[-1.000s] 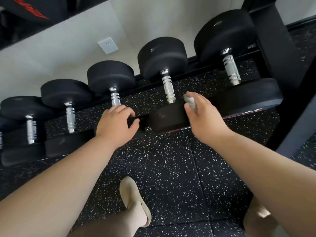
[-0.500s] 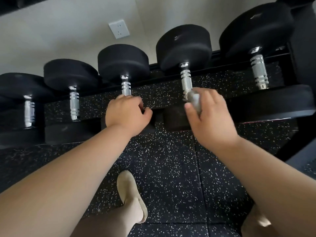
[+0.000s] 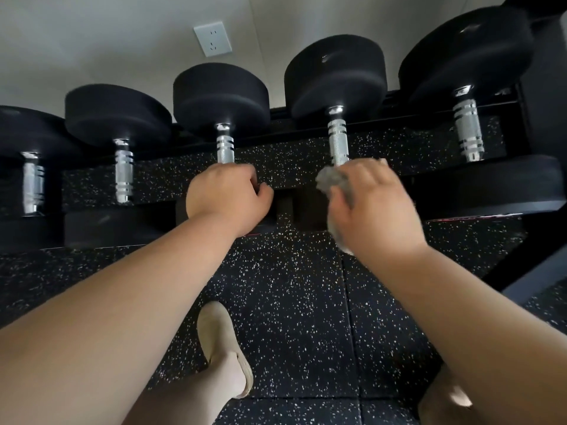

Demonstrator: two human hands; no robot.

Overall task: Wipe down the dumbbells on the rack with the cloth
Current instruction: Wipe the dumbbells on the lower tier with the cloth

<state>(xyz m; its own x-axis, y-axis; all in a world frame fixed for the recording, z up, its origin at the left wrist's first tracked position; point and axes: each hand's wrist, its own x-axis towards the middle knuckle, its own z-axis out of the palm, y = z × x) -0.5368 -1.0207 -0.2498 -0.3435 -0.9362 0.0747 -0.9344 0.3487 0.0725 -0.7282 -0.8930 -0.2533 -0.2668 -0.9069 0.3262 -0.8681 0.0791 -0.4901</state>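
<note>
Several black dumbbells with knurled chrome handles lie in a row on a low black rack [image 3: 352, 134]. My left hand [image 3: 225, 197] curls over the near head of the middle dumbbell [image 3: 221, 96], just below its chrome handle. My right hand [image 3: 372, 207] grips a crumpled grey cloth [image 3: 333, 180] against the near end of the handle of the dumbbell to the right [image 3: 336, 78]. That dumbbell's near head is mostly hidden behind the hand and the cloth. The hand is blurred.
A larger dumbbell [image 3: 466, 56] lies at the far right beside a black rack upright [image 3: 546, 96]. Smaller dumbbells sit to the left. A wall socket [image 3: 212, 38] is behind the rack. My foot in a beige shoe [image 3: 221, 342] stands on speckled rubber flooring.
The view has tilted up and closed in on the rack. My right hand with the cloth has shifted along the near end of the handle. My left hand stays on the middle dumbbell.
</note>
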